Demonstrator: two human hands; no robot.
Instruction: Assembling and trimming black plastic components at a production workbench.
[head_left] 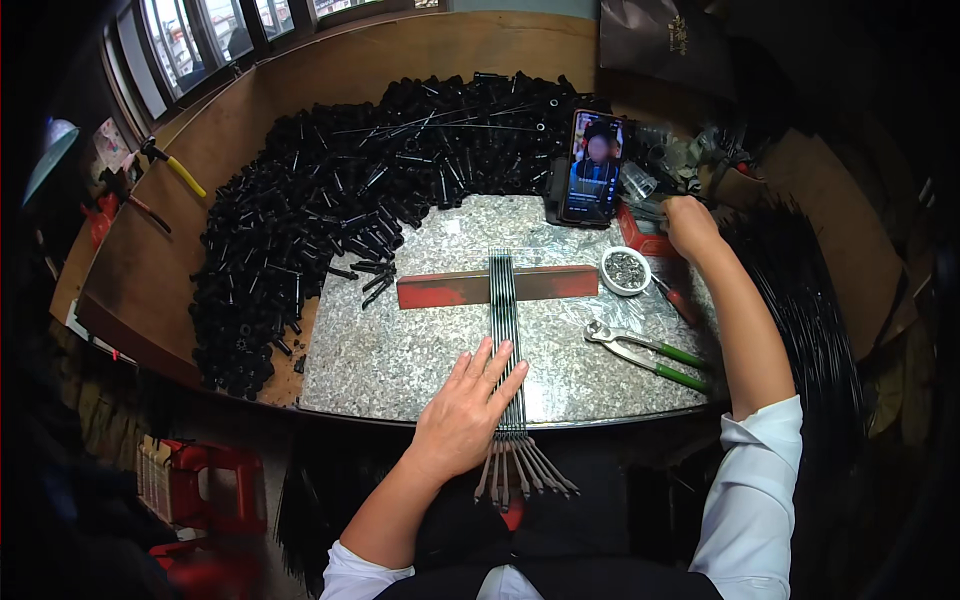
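Pressing flat with fingers spread, the left hand [465, 410] rests on a row of thin rods [505, 330] lying side by side across the stone tabletop [400, 350] and over a red bar [450, 288]. The right hand [690, 225] reaches far right, curled closed near a small bowl [626, 271]; what it grips is hidden. Pliers [650, 352] lie near the rods.

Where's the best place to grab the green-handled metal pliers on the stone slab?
Probably the green handles, coming from the right: the green-handled metal pliers lie flat, jaws pointing left toward the rod bundle, handles splayed toward the slab's right edge, nearest the right hand.
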